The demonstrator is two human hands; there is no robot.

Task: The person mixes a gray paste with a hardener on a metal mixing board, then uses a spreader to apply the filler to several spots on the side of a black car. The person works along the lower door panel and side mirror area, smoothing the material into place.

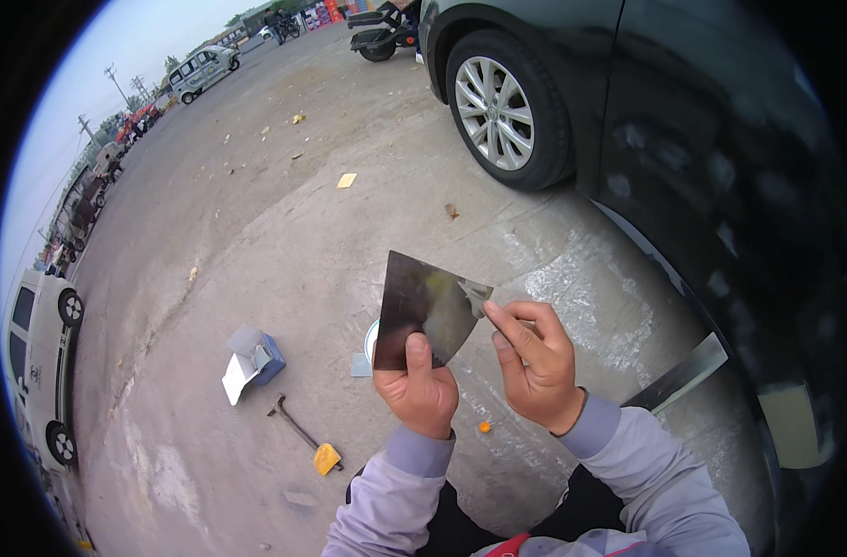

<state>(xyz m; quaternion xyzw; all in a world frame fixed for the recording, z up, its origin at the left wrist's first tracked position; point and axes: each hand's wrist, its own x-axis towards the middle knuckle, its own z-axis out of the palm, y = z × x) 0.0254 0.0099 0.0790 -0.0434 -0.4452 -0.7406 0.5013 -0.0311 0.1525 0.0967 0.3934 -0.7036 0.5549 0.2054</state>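
one dark sheet [410, 302], glossy, four-sided and brownish-black, is up in front of the body, above the concrete ground [210, 260]; pale, yellowish patches cloud its face, and its right corner creases into a light flap. the left hand [416, 397] grips the lower edge, thumb across the front. the right hand [540, 367] bends its fingers at the flap, index fingertip against it (whether the thumb pinches it too, i cannot tell). the sheet's top edge stands free of both hands. one black car [702, 176] bounds the right side; leftward the ground stretches wide. on it lie one blue-and-white box [271, 360], one yellow-ended tool [300, 427] and one orange cap [485, 427].
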